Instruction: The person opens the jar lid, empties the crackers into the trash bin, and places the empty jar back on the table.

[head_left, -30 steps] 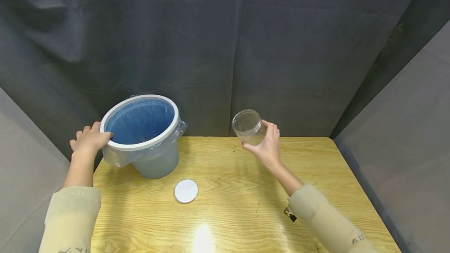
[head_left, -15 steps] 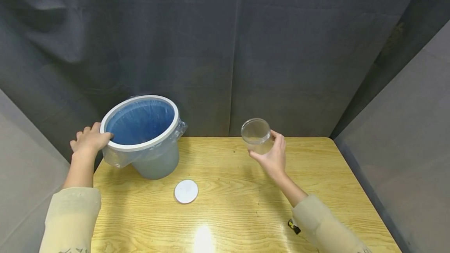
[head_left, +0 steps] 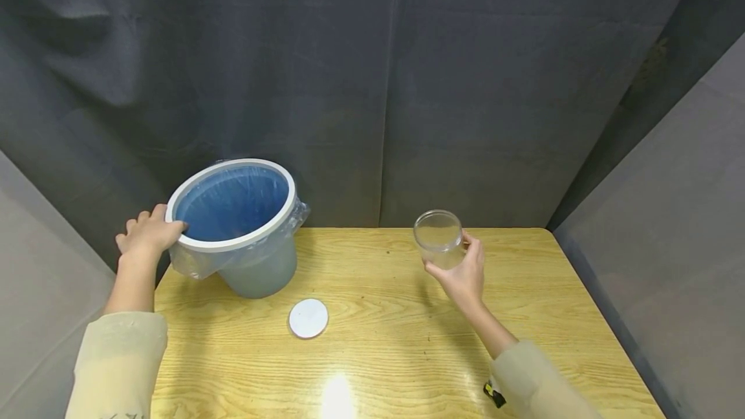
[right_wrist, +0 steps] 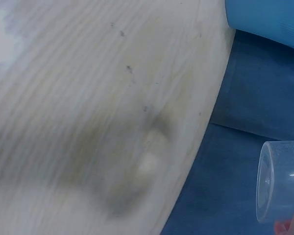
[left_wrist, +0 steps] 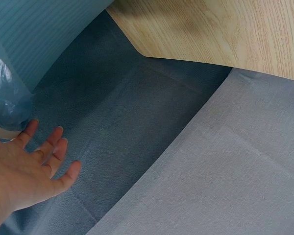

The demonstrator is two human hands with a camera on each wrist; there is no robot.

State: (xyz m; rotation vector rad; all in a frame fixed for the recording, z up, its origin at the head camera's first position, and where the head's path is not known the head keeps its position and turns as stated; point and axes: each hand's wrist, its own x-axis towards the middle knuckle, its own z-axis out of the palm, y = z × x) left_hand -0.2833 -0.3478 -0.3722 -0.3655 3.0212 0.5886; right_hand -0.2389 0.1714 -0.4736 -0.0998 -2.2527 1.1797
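A clear plastic jar (head_left: 439, 238), lidless, is gripped by the right hand (head_left: 464, 273), fingers curled round its side; it's held above the wooden table (head_left: 407, 341), right of centre, tilted w/ mouth toward the camera. The white rim of the tilted blue-lined bin (head_left: 233, 225) is touched by the left hand (head_left: 148, 233), fingers relaxed and spread, nothing gripped. A round white lid (head_left: 308, 317) is seen flat on the table, in front of the bin.

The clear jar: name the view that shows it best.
The head view: the whole clear jar shows, open mouth up, gripped by the right hand above the table. The right wrist view catches only part of its wall at the frame's edge. The left wrist view shows none of it.
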